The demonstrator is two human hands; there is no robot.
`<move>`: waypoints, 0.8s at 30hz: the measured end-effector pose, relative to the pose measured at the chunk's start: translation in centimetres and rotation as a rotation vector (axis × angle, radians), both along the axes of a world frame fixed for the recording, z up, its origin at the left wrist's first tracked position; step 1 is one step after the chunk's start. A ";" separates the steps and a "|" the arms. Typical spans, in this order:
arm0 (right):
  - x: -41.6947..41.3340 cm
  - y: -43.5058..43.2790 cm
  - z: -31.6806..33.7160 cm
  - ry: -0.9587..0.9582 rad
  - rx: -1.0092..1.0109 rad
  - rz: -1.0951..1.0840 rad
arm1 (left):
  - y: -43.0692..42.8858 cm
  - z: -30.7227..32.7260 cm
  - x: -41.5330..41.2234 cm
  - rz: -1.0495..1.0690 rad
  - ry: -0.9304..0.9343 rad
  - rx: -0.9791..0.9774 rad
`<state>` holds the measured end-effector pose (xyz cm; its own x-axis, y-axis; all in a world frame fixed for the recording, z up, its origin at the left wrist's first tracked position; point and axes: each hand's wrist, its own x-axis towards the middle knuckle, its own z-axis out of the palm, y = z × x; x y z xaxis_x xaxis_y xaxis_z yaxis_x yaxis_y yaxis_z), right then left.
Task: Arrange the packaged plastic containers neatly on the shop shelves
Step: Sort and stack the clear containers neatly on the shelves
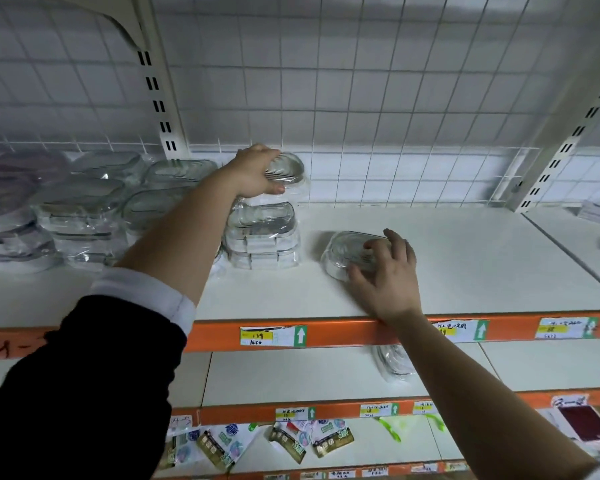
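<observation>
My left hand (255, 173) grips a clear wrapped container (290, 169) on top of a back stack, near the wire grid. In front of it stands a short stack of clear containers (262, 237). My right hand (383, 271) holds a single wrapped container (347, 252) lying on the white upper shelf (465, 265), fingers curled over its top and thumb at its near edge. More stacks of wrapped containers (80, 209) fill the shelf's left part.
An orange shelf edge (343, 332) carries price labels. One wrapped container (394, 363) lies on the lower shelf under my right wrist. Small packets (291, 441) hang below. A slotted upright post (160, 81) and the wire grid back (361, 98) bound the shelf.
</observation>
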<state>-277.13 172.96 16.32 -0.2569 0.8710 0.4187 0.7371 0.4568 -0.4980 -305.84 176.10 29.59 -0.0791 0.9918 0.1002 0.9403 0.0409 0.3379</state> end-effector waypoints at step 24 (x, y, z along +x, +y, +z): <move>0.4 -0.3 1.0 0.155 -0.128 -0.075 | -13.3 -7.4 5.8 -0.044 0.094 0.609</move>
<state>-276.72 172.68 17.30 -0.1310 0.9337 0.3332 0.6768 0.3298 -0.6581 -300.04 162.79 22.16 -0.0027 0.7561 0.6544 0.9637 -0.1729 0.2037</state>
